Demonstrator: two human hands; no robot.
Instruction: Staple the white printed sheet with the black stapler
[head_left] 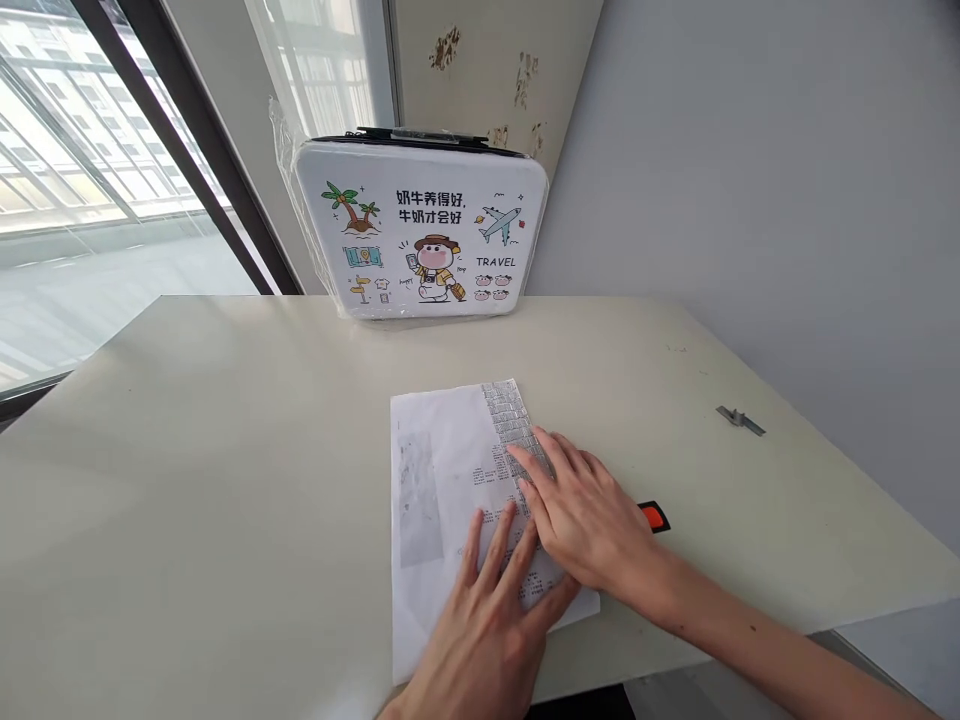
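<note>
**A:** What does the head view show on the table?

**B:** A white printed paper sheet [442, 500] lies flat on the pale table [187, 450], near the front edge. Its right part is folded over, and the flap shows a dense grey printed pattern.

**A:** And the hands?

**B:** Both rest on the sheet. The right hand [589, 515] lies palm down, fingers stretched out flat across the folded flap, gripping nothing. The left hand [487, 620] is also spread flat, palm down, on the lower part of the sheet, its fingertips touching the side of the right hand.

**A:** Anything beside them?

**B:** Just right of the right wrist a small black object with an orange end [654, 516] lies on the table, partly hidden by the hand. Further right, well apart, sits a small grey metal piece [740, 420].

**A:** And at the back?

**B:** A white cartoon-printed case [424, 235], wrapped in clear plastic, stands upright at the far edge against the wall, beside the window [90, 180].
</note>
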